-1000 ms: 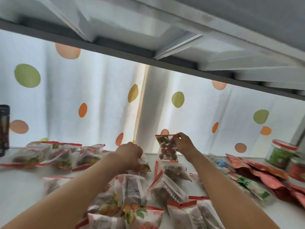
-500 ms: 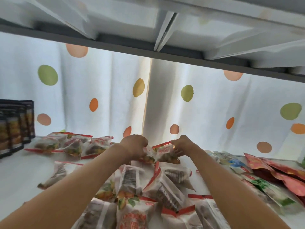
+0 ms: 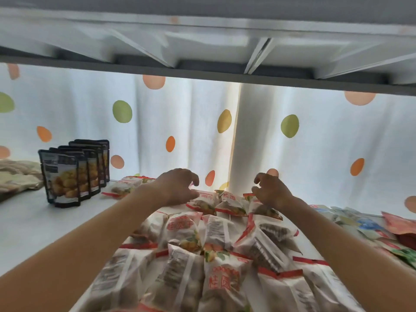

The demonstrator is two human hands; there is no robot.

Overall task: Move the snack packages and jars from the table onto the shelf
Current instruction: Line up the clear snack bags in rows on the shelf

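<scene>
Many white snack packages with red trim lie in a heap across the middle of the white shelf. At the far end of the heap lie two small packages side by side. My left hand hovers just left of them with its fingers loosely curled, holding nothing. To their right my right hand hangs over another package, fingers bent and empty.
A row of black stand-up pouches stands at the left of the shelf, with beige bags beyond them. Colourful flat packets lie at the right. The underside of the upper shelf hangs low overhead. A dotted curtain backs the shelf.
Both hands let go of the small packages they were setting down at the back of the heap and lifted slightly apart. The view has shifted left, showing the black pouches.
</scene>
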